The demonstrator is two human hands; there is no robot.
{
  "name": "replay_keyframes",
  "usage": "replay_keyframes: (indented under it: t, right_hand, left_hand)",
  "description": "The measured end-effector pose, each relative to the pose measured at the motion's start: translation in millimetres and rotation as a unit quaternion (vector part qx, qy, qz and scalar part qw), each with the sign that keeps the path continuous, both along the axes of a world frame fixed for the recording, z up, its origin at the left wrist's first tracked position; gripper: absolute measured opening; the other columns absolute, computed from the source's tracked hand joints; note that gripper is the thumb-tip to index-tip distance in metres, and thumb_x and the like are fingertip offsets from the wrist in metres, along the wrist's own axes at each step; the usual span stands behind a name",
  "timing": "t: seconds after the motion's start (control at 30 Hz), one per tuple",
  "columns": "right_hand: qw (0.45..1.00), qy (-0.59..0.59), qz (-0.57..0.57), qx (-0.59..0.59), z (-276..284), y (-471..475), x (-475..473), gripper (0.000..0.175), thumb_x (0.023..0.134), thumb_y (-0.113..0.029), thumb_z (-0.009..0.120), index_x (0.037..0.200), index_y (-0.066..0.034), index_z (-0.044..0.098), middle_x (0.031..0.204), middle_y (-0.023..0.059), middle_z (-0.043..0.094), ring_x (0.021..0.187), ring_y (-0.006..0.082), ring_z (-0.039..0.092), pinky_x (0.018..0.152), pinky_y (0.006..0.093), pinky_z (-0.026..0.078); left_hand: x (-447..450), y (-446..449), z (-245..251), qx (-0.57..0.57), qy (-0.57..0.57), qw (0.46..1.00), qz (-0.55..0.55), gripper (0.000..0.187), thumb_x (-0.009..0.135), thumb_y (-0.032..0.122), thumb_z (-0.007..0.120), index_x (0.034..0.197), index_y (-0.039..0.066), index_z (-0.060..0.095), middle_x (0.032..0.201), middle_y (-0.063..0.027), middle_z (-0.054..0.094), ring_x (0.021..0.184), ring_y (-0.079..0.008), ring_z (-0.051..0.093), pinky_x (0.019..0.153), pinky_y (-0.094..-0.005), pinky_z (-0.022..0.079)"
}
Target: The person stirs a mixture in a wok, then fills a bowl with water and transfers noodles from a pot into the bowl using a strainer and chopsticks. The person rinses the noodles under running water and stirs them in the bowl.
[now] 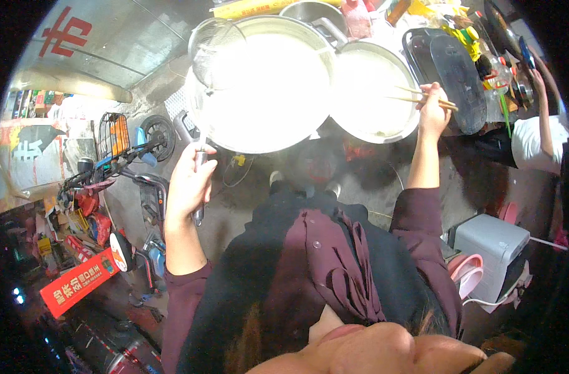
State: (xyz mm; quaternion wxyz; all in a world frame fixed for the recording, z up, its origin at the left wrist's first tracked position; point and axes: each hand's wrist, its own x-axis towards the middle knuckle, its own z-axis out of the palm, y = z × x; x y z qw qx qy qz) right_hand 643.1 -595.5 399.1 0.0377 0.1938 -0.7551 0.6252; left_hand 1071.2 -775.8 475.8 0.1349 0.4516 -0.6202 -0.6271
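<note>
My left hand (191, 175) is closed around the grey handle of a round wire-mesh skimmer (219, 51). The skimmer's head lies over the left rim of a large round pot (329, 58). In my right hand (433, 114) is a pair of wooden chopsticks (410, 96); their tips reach over a smaller pan (382, 139) to the right of the large pot. Strong glare whites out most of both vessels, so their contents cannot be made out. Pale vapour or haze hangs near the lower edge of the pots.
A black lidded tray (445, 79) sits right of the pan, with bottles (502, 75) beyond. A metal pot (312, 11) stands behind. At left is a parked bike with a basket (114, 133). Another person (541, 140) is at far right, near a grey box-shaped appliance (492, 238).
</note>
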Motion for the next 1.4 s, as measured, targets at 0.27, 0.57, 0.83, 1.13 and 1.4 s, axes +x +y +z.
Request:
replay_keyframes:
  t: [0.27, 0.57, 0.83, 1.13, 1.4]
  right_hand:
    - [0.938, 0.242, 0.232, 0.089, 33, -170, 64, 0.027, 0.091, -0.032, 0.058, 0.093, -0.0076, 0.069, 0.075, 0.0051, 0.066, 0.066, 0.0131, 0.060, 0.063, 0.0287, 0.048]
    - [0.843, 0.016, 0.493, 0.214, 3, -192, 85, 0.038, 0.093, -0.041, 0.052, 0.091, -0.0084, 0.071, 0.074, 0.0035, 0.067, 0.066, 0.0115, 0.061, 0.063, 0.0277, 0.048]
    - [0.956, 0.042, 0.212, 0.198, 37, -140, 44, 0.039, 0.095, -0.038, 0.049, 0.087, -0.0049, 0.068, 0.071, 0.0071, 0.067, 0.066, 0.0168, 0.063, 0.067, 0.0314, 0.049]
    - [0.960, -0.181, 0.197, 0.082, -28, -189, 106, 0.037, 0.094, -0.033, 0.048, 0.088, -0.0008, 0.064, 0.072, 0.0098, 0.065, 0.061, 0.0150, 0.061, 0.059, 0.0287, 0.049]
    - [0.957, -0.133, 0.256, 0.031, -12, -201, 144, 0.035, 0.096, -0.030, 0.051, 0.086, 0.0025, 0.061, 0.069, 0.0082, 0.062, 0.052, 0.0126, 0.058, 0.048, 0.0253, 0.046]
  left_hand:
    - [-13, -25, -16, -0.336, -0.266, 0.899, -0.089, 0.029, 0.082, 0.014, 0.059, 0.108, 0.003, 0.051, 0.078, -0.0203, 0.062, 0.075, -0.0359, 0.062, 0.070, -0.0435, 0.049]
    - [-18, -84, -23, -0.467, -0.358, 0.783, -0.202, 0.026, 0.081, 0.013, 0.058, 0.101, 0.001, 0.048, 0.078, -0.0239, 0.063, 0.076, -0.0409, 0.062, 0.069, -0.0496, 0.049]
    - [-9, -107, 6, -0.376, -0.295, 0.827, -0.298, 0.019, 0.081, 0.009, 0.053, 0.095, -0.001, 0.048, 0.083, -0.0286, 0.059, 0.080, -0.0441, 0.059, 0.072, -0.0499, 0.046]
    - [-25, -70, -12, 0.068, -0.116, 0.972, -0.193, 0.017, 0.086, 0.006, 0.051, 0.101, 0.000, 0.044, 0.062, -0.0038, 0.046, 0.035, -0.0129, 0.044, 0.033, -0.0275, 0.037]
    - [-42, -34, -61, 0.381, 0.088, 0.918, -0.063, 0.011, 0.091, 0.008, 0.053, 0.096, 0.005, 0.044, 0.056, -0.0011, 0.040, 0.035, -0.0123, 0.040, 0.034, -0.0276, 0.035]
